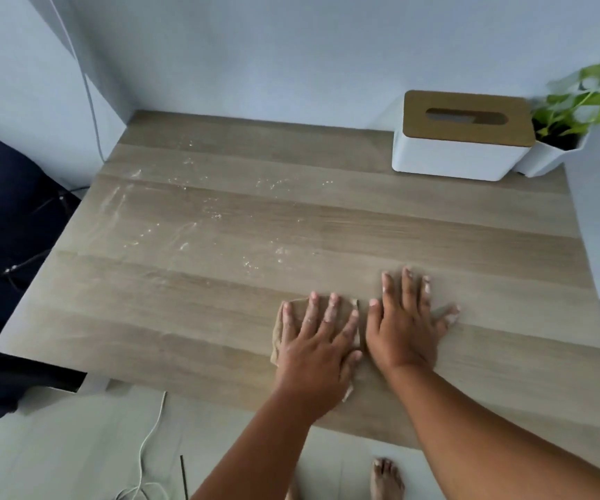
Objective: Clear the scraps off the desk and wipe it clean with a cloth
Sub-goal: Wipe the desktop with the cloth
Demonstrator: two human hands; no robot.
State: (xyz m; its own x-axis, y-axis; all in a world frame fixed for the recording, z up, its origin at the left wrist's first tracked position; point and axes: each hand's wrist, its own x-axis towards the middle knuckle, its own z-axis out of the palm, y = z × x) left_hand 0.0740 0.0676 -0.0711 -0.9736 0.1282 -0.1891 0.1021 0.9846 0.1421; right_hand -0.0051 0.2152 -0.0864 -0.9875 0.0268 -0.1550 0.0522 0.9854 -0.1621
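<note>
Wooden desk (471,254), wiping step under way. Left hand (318,341) presses flat, fingers spread, on tan cloth (276,341) near front edge; right hand (404,326) flat beside it, fingers apart. White residue (190,218) lies far-left of cloth; next sweep likely goes there.

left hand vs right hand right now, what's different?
The left hand presses flat on the tan cloth; the right hand lies flat on the bare wooden desk. The right hand reaches farther from the near edge than the left hand. Both have fingers spread straight, palms down.
</note>
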